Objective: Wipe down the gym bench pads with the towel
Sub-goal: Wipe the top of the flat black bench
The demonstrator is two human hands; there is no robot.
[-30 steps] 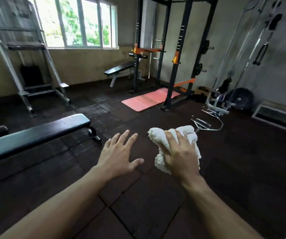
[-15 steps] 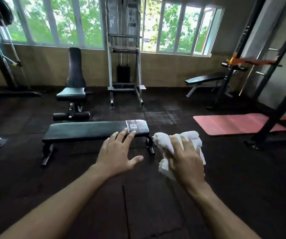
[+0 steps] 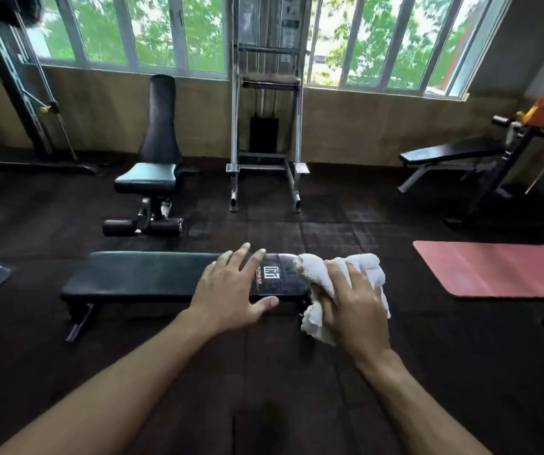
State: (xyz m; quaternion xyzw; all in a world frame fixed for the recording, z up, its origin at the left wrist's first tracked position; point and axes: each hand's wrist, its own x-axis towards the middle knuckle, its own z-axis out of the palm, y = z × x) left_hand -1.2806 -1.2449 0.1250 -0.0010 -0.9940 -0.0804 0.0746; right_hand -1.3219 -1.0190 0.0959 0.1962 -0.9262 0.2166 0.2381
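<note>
White towel [image 3: 342,284], bunched in the gripping right hand [image 3: 356,307], now hangs beside the flat bench pad [image 3: 139,277] swung into central view, left hand [image 3: 231,290] spread, empty; wiping not yet begun.

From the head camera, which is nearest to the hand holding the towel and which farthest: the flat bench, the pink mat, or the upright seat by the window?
Measured from the right hand, which grips the towel:
1. Flat bench: its end lies just left of the hand.
2. Pink mat: on the floor to the right.
3. Upright seat: far left, near the window wall.
</note>
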